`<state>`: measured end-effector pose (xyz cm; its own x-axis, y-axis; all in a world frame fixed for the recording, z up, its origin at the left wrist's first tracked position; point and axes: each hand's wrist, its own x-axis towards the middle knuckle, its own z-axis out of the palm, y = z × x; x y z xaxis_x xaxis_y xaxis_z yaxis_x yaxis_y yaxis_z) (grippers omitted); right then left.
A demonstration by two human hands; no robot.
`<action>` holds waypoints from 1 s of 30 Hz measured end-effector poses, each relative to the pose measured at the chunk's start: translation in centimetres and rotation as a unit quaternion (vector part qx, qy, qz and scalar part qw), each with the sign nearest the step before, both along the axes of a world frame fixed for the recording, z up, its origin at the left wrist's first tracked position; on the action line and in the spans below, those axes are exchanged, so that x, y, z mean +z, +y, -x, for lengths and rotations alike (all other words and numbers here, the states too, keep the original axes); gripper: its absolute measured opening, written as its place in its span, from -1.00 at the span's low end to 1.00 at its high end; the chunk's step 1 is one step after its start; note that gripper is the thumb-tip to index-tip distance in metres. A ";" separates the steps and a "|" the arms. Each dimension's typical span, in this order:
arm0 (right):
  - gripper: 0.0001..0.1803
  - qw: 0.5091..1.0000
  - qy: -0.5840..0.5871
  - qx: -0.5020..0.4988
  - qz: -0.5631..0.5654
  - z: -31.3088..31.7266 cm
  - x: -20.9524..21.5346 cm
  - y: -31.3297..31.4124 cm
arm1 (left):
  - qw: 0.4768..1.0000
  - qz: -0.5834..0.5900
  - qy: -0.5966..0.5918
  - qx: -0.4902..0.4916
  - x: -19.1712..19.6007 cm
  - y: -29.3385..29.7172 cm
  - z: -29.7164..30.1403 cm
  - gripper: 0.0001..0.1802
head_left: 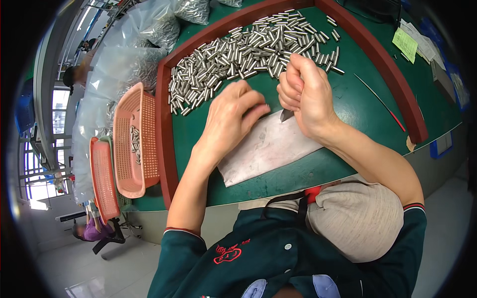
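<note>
My right hand [309,92] is closed in a fist, thumb side up. A dark pointed blade [285,115] sticks out below it, and its handle is hidden in the palm. To its left, my left hand [233,111] has curled, slightly blurred fingers, with thumb and forefinger toward the right hand. Whatever those fingers hold cannot be made out. Both hands are over a stained whitish cloth [271,149] on the green tabletop [348,99]. Just beyond them lies a large heap of short shiny metal pins [243,54].
A dark red raised frame [165,134] borders the work area. Left of it stand an orange basket [149,144] with some pins, a red basket [104,179] and plastic bags [159,30] of metal parts. A thin red-handled tool [382,102] lies at right. A person [94,231] sits farther left.
</note>
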<state>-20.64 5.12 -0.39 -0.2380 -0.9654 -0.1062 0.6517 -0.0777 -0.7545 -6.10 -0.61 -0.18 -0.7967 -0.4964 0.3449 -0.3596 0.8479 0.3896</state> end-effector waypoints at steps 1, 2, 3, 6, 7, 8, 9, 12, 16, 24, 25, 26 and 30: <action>-0.55 1.000 0.002 0.001 -0.002 0.0 -0.1 0.0 | 0.999 0.015 -0.011 -0.026 0.0 0.5 -0.4 -0.86; -0.55 1.000 0.002 -0.003 -0.006 0.0 -0.1 -0.1 | 0.998 0.030 -0.021 -0.052 -0.1 0.8 -0.7 -0.86; -0.55 1.000 -0.001 -0.001 -0.003 0.0 -0.1 -0.1 | 0.995 0.054 -0.030 -0.077 -0.5 1.1 -1.1 -0.85; -0.55 1.000 0.001 0.001 -0.003 0.0 -0.2 -0.2 | 0.996 0.031 -0.023 -0.076 -1.4 2.2 -1.2 -0.85; -0.55 1.000 0.000 0.002 -0.003 0.1 -0.1 -0.1 | 0.996 0.027 -0.021 -0.077 -1.3 2.4 -1.2 -0.85; -0.55 1.000 -0.002 0.002 -0.003 0.1 -0.1 -0.1 | 0.998 -0.022 -0.020 -0.055 -1.2 2.5 -1.2 -0.84; -0.54 1.000 -0.002 0.001 -0.002 0.1 -0.1 -0.1 | 0.997 -0.071 -0.019 -0.037 -1.1 2.6 -1.0 -0.82; -0.54 1.000 0.004 0.003 0.007 -0.2 -0.2 -0.3 | 0.995 -0.096 -0.023 -0.016 -1.3 2.9 -1.0 -0.82; -0.55 1.000 0.012 0.003 0.013 0.0 0.0 0.0 | 0.993 -0.119 0.011 -0.011 -1.1 3.0 -0.8 -0.85; -0.54 0.999 0.024 0.000 0.033 -0.2 0.4 0.4 | 0.985 -0.153 0.049 0.060 -2.0 3.3 -0.7 -0.89; -0.54 0.999 0.024 0.006 0.036 -0.3 0.3 0.4 | 0.985 -0.155 0.047 0.059 -2.0 3.4 -0.7 -0.89; -0.54 0.999 0.023 0.004 0.035 -0.3 0.2 0.4 | 0.984 -0.162 0.052 0.060 -2.0 3.4 -0.6 -0.89; -0.53 0.999 0.028 0.016 0.036 -0.3 0.0 0.3 | 0.986 -0.152 0.057 0.047 -2.1 3.2 -0.5 -0.89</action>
